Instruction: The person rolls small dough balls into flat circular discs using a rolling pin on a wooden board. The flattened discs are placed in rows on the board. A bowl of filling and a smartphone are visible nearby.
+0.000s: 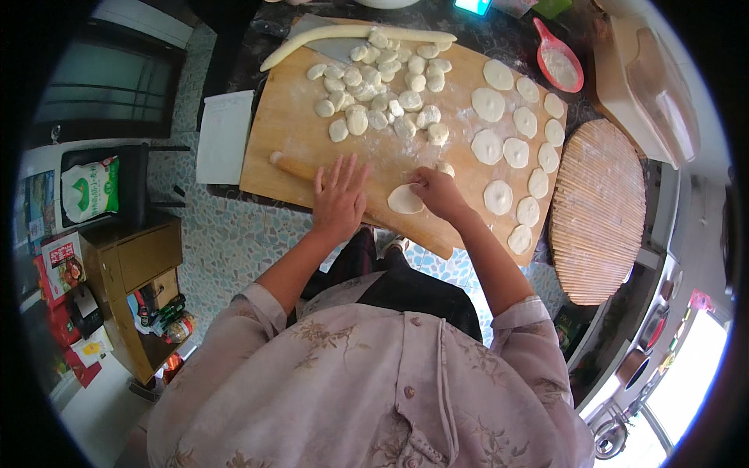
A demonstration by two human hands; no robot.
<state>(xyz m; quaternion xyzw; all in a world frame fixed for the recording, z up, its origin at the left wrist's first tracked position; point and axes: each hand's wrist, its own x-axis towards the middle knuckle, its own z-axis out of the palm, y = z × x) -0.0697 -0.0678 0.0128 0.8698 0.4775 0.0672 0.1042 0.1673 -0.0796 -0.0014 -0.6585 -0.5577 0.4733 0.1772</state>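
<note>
My left hand (pixel 341 196) lies palm down with spread fingers across a wooden rolling pin (pixel 295 168), which slants over the near part of a floured wooden board (pixel 269 126). The fingers of my right hand (pixel 434 190) pinch the edge of a flat dough round (pixel 405 199) beside the pin. A small dough piece (pixel 446 169) sits just beyond that hand, partly hidden. Many small dough pieces (pixel 370 76) are gathered on the far half of the board. A long dough rope (pixel 351 31) curves along the far edge. Several rolled dough rounds (pixel 498 197) lie at the right.
A red scoop with flour (pixel 560 65) rests at the back right, near a plastic-lidded container (pixel 661 88). An oval slatted mat (pixel 600 210) stands right of the board. A white paper pad (pixel 225 137) lies to the left. Below the counter edge show my legs and the tiled floor.
</note>
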